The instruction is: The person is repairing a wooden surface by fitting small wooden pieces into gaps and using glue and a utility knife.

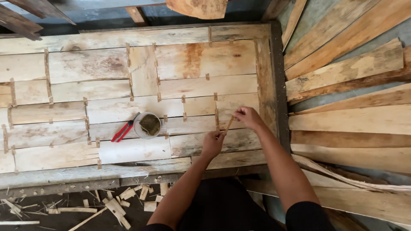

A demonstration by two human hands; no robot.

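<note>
**Two hands pinching a thin wood strip over a veneer sheet**

While both forearms reach forward from the near edge of the wooden frame point(274, 85), the left hand point(212, 143) closes its fingers on the lower end of a thin wood strip point(229, 124). The right hand point(247, 117), just beyond, pinches its upper end. The strip lies against the patchwork veneer sheet point(128, 94), near its right edge. Further left sit a small round tub point(148, 125) and red-handled pliers point(124, 129).

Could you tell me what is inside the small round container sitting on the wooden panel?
The container holds a dark greenish-brown substance that fills most of its bottom. What lies under that substance cannot be seen. Red-handled pliers lie just beside it on the panel, not inside.
</note>
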